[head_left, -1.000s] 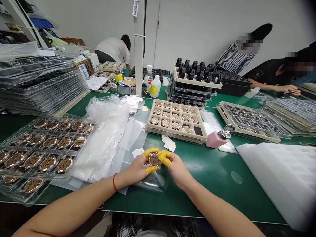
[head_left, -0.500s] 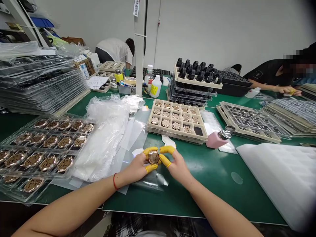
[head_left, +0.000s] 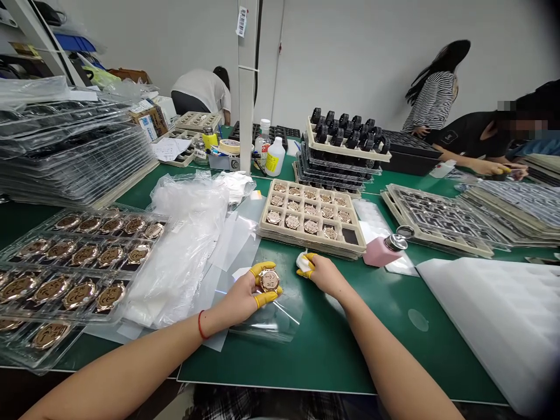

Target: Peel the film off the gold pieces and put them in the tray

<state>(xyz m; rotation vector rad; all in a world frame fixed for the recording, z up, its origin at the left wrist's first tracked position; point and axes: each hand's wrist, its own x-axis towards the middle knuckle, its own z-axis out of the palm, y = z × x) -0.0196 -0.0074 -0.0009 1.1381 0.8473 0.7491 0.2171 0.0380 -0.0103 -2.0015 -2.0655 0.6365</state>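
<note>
Yellow finger covers are on the fingers of both hands. My left hand (head_left: 247,294) grips a round rose-gold watch case (head_left: 269,280) by its edge, its marked flat face turned up, above a clear film on the green table. To its right, my right hand (head_left: 321,273) pinches a white wipe (head_left: 303,264), apart from the watch case. Just beyond the hands stands a beige tray (head_left: 268,228) of similar watch cases, with its front right compartment holding none. Clear trays (head_left: 131,274) of rose-gold cases lie at the left.
Plastic bags (head_left: 175,251) lie left of my hands. A pink pump bottle (head_left: 378,252) stands right of the beige tray, near white foam (head_left: 490,315). Behind are stacked watch trays (head_left: 345,149), a white bottle (head_left: 275,158) and a post (head_left: 246,87). Several people are farther back.
My right hand has left the watch case, moved slightly right and taken hold of the wipe. The case now tilts differently in my left hand. A person in stripes has risen at the back right.
</note>
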